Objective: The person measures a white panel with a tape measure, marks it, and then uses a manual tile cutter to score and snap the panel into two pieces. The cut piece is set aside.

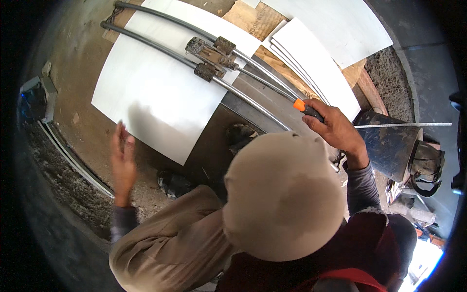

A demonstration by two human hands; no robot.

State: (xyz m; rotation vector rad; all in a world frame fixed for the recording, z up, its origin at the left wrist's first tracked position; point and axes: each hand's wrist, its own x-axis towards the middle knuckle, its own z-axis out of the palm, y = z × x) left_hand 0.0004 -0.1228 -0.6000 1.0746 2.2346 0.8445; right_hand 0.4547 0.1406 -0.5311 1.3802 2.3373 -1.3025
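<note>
My right hand [336,126] is wrapped round the black-and-orange handle [300,105] of a manual tile cutter. The handle's thin rod runs to the cutter's dark, worn carriage [209,58], which sits on two long metal rails [245,98]. Beneath the rails lies a large white tile [146,92], its near corner sticking out over the floor. My left hand [124,163] is by the tile's left edge, fingers stretched and thumb apart, holding nothing; whether it touches the edge I cannot tell. A beige cap [287,194] hides the cutter's near end.
Several white tiles [309,58] are stacked beyond the cutter on brown cardboard [253,20], with another white tile [340,29] behind. A dark bucket [389,146] stands at right, with a pale measuring strip [408,125] across it. A dark shoe [174,184] rests below the tile's near corner.
</note>
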